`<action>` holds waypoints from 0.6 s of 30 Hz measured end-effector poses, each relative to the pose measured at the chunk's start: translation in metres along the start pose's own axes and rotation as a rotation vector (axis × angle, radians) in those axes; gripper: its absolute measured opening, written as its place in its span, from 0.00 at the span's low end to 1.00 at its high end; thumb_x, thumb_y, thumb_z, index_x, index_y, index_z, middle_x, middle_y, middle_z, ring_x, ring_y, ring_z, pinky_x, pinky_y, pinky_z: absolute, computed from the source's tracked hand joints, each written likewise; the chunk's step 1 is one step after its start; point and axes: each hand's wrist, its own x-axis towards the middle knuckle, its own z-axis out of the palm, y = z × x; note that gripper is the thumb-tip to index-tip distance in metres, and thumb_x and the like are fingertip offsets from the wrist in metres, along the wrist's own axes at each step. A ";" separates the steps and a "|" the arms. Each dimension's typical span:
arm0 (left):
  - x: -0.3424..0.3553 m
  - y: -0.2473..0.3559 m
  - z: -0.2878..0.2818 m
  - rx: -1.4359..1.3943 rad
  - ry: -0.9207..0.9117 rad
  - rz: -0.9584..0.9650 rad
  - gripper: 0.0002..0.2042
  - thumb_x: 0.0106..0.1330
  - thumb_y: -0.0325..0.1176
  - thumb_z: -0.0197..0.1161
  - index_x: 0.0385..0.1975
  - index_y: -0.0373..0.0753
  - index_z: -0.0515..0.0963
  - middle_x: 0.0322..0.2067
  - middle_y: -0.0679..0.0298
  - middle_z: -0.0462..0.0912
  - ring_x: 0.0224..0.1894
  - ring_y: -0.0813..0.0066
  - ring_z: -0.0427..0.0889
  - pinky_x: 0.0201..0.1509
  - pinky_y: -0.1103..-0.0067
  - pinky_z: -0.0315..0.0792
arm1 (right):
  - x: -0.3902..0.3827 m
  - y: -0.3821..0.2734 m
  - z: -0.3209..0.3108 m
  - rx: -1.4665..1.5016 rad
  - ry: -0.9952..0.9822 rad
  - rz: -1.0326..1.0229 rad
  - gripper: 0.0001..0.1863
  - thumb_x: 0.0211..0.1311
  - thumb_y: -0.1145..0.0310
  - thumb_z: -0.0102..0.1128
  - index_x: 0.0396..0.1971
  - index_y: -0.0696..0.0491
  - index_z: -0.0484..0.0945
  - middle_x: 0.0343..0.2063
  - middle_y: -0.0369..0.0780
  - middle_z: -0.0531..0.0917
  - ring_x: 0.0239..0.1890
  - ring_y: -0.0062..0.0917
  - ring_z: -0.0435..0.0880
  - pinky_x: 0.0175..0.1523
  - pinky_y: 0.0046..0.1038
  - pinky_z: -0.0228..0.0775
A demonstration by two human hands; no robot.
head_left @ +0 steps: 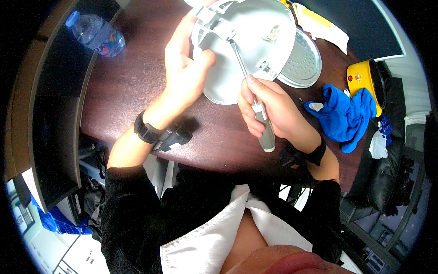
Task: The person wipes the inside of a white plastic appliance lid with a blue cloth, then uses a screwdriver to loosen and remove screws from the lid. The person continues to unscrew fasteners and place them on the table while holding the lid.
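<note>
A round white plastic lid-like part [223, 80] is tilted over the table, its inner side facing me. My left hand [189, 64] grips its left rim, the thumb lying over the inside near a hinge-like fitting. In my right hand [273, 105] is a screwdriver [265, 128] with a grey handle and a long metal shaft. The screwdriver's tip meets a small dark round spot beside the fitting; a screw there is too small to make out. Two more small fittings show inside the part, one at the upper right and one at the lower right.
On the brown table [219, 146], a round pale plate with a dimpled surface [303, 59] lies behind the white part. To the right are a blue cloth [344, 114] and a yellow pot [360, 77]. A water bottle [98, 34] lies at the far left. A dark panel stands along the left edge.
</note>
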 end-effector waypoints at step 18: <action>-0.008 0.012 0.007 0.090 0.037 0.045 0.36 0.39 0.22 0.49 0.58 0.29 0.59 0.56 0.57 0.64 0.57 0.71 0.65 0.61 0.78 0.57 | -0.010 -0.001 0.009 0.112 -0.062 0.065 0.20 0.70 0.54 0.29 0.21 0.51 0.59 0.14 0.36 0.65 0.07 0.18 0.62 0.12 0.21 0.60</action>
